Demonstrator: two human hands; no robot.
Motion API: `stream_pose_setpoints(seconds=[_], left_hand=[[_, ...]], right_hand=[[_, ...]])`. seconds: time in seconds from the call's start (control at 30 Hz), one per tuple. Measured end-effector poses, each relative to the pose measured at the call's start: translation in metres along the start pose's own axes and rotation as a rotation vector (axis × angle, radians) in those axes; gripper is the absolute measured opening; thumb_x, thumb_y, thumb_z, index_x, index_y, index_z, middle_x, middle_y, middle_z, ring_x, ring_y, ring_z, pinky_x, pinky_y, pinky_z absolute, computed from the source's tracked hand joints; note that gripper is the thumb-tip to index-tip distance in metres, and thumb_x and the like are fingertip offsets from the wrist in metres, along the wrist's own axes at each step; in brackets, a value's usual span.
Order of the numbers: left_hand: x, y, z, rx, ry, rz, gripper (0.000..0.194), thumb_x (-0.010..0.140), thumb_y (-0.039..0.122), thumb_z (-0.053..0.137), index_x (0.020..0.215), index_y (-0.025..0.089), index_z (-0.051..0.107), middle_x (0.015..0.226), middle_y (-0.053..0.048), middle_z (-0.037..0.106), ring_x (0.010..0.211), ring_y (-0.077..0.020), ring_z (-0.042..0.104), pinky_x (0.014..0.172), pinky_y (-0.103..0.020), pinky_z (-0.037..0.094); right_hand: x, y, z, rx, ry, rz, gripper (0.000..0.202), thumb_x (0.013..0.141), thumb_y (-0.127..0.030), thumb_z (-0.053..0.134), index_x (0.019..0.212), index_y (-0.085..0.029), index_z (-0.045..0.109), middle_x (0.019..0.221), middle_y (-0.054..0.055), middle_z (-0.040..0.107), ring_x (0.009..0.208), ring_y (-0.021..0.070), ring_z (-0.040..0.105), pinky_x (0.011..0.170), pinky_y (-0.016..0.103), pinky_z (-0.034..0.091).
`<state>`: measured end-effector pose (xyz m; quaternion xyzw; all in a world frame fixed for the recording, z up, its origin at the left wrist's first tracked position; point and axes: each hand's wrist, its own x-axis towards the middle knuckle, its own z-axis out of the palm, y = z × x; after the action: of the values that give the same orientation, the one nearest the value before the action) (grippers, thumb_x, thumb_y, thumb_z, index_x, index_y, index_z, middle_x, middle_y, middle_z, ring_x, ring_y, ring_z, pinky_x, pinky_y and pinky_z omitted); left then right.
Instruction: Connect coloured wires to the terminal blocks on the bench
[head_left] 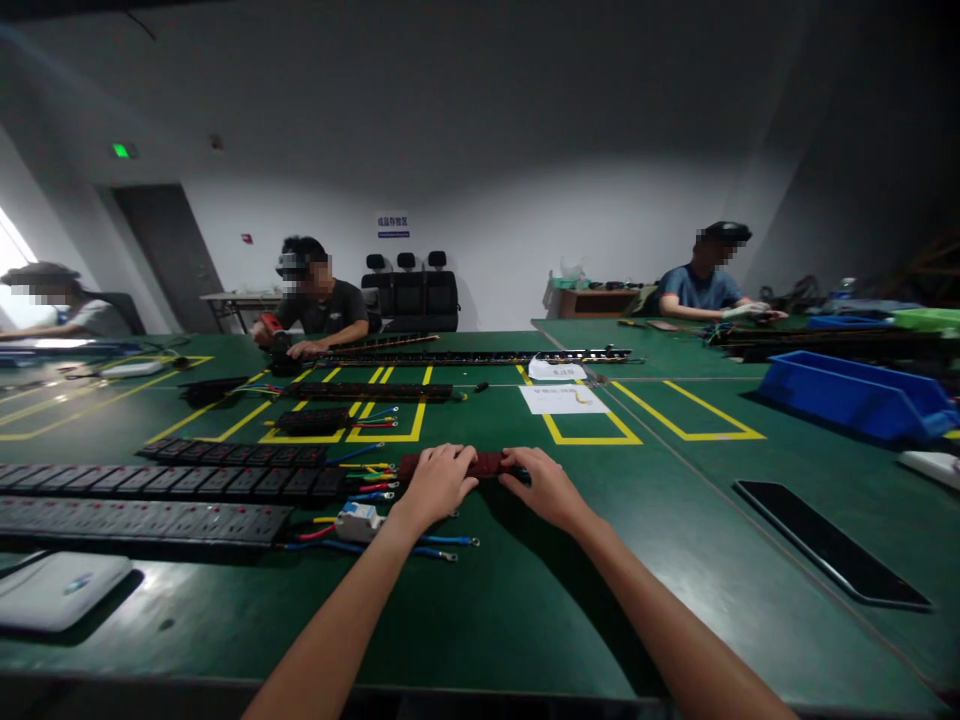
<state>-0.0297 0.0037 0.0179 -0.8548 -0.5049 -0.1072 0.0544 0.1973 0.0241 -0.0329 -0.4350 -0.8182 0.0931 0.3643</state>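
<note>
A short dark red strip (489, 464) lies across the green table in front of me; its exact kind cannot be made out. My left hand (441, 482) is closed over its left and middle part, thumb on the near side, fingers on top. At the right end, my right hand (545, 485) pinches the strip between thumb and fingers. Left of my hands lie black socket strips (165, 520), with coloured wires ending in ring terminals. Near my left wrist, a small grey-white circuit breaker (360, 521) sits among these wires.
A black tablet-like slab (832, 543) and a blue bin (855, 395) lie to the right. Printed paper (564, 400) rests beyond my hands among yellow tape outlines. A white device (64, 590) is at near left. Several co-workers sit around; one (322, 310) holds a red tool.
</note>
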Motion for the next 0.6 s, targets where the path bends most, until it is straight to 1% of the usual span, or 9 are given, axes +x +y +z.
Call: stream_pose_setpoints(seconds=[0.07,0.13,0.17,0.23,0.3,0.33,0.43,0.5,0.6], left_hand=[[0.007,0.001,-0.006,0.060,-0.084,0.035,0.028,0.096,0.031,0.063,0.122,0.022,0.057,0.119,-0.011,0.069,0.113,-0.0281,0.064,0.094,-0.040,0.047],[0.015,0.002,-0.013,0.120,-0.152,0.068,0.033,0.093,0.030,0.067,0.123,0.021,0.056,0.118,-0.013,0.068,0.109,-0.0298,0.065,0.089,-0.040,0.049],[0.019,0.004,-0.016,0.142,-0.176,0.080,0.034,0.092,0.030,0.068,0.123,0.021,0.057,0.119,-0.014,0.068,0.109,-0.0309,0.065,0.088,-0.041,0.050],[0.025,0.006,-0.022,0.169,-0.199,0.108,0.038,0.090,0.030,0.071,0.125,0.021,0.057,0.119,-0.015,0.067,0.110,-0.0326,0.064,0.086,-0.041,0.050],[0.029,0.008,-0.027,0.184,-0.191,0.130,0.044,0.090,0.029,0.072,0.130,0.021,0.056,0.121,-0.016,0.065,0.112,-0.0327,0.063,0.088,-0.041,0.050],[0.031,0.009,-0.029,0.190,-0.175,0.136,0.045,0.090,0.028,0.071,0.132,0.022,0.055,0.123,-0.015,0.064,0.113,-0.0324,0.062,0.090,-0.042,0.049],[0.033,0.008,-0.039,0.213,-0.088,0.169,0.047,0.092,0.025,0.068,0.137,0.023,0.053,0.128,-0.016,0.061,0.116,-0.0320,0.059,0.095,-0.044,0.046],[0.032,0.000,-0.047,0.237,-0.041,0.197,0.049,0.094,0.022,0.064,0.141,0.025,0.050,0.131,-0.015,0.060,0.119,-0.0313,0.056,0.098,-0.044,0.045],[0.030,-0.024,-0.060,0.285,-0.021,0.185,0.055,0.093,0.019,0.063,0.146,0.025,0.047,0.136,-0.014,0.057,0.124,-0.0306,0.054,0.101,-0.042,0.044]], right_hand=[[0.000,0.001,-0.001,0.008,0.007,-0.006,0.011,0.093,-0.028,0.064,0.102,-0.024,0.069,0.122,0.008,0.071,0.110,0.0254,0.064,0.098,0.044,0.050],[0.001,0.002,-0.003,0.013,0.025,-0.016,0.013,0.096,-0.033,0.061,0.101,-0.024,0.069,0.117,0.008,0.071,0.107,0.0254,0.064,0.095,0.043,0.050],[0.002,0.002,-0.006,0.014,0.055,-0.016,0.015,0.097,-0.034,0.059,0.102,-0.024,0.068,0.114,0.008,0.071,0.105,0.0253,0.064,0.094,0.042,0.050],[0.003,0.003,-0.013,0.013,0.161,0.002,0.019,0.098,-0.037,0.056,0.105,-0.023,0.067,0.108,0.009,0.070,0.100,0.0250,0.064,0.091,0.040,0.051],[0.004,0.004,-0.022,0.005,0.288,0.031,0.023,0.099,-0.040,0.053,0.102,-0.021,0.067,0.103,0.010,0.068,0.093,0.0240,0.064,0.086,0.038,0.052],[0.005,0.004,-0.027,-0.014,0.361,0.035,0.024,0.100,-0.040,0.052,0.099,-0.021,0.067,0.101,0.010,0.067,0.093,0.0243,0.063,0.086,0.038,0.051],[0.004,0.006,-0.037,-0.085,0.572,0.090,0.026,0.098,-0.041,0.051,0.093,-0.020,0.066,0.092,0.009,0.062,0.087,0.0240,0.060,0.084,0.040,0.050],[0.002,0.009,-0.040,-0.105,0.668,0.139,0.027,0.097,-0.040,0.049,0.091,-0.020,0.065,0.090,0.009,0.060,0.086,0.0242,0.058,0.083,0.040,0.049],[0.002,0.013,-0.039,-0.096,0.714,0.201,0.026,0.096,-0.041,0.050,0.089,-0.020,0.064,0.088,0.009,0.059,0.086,0.0250,0.057,0.081,0.041,0.048]])
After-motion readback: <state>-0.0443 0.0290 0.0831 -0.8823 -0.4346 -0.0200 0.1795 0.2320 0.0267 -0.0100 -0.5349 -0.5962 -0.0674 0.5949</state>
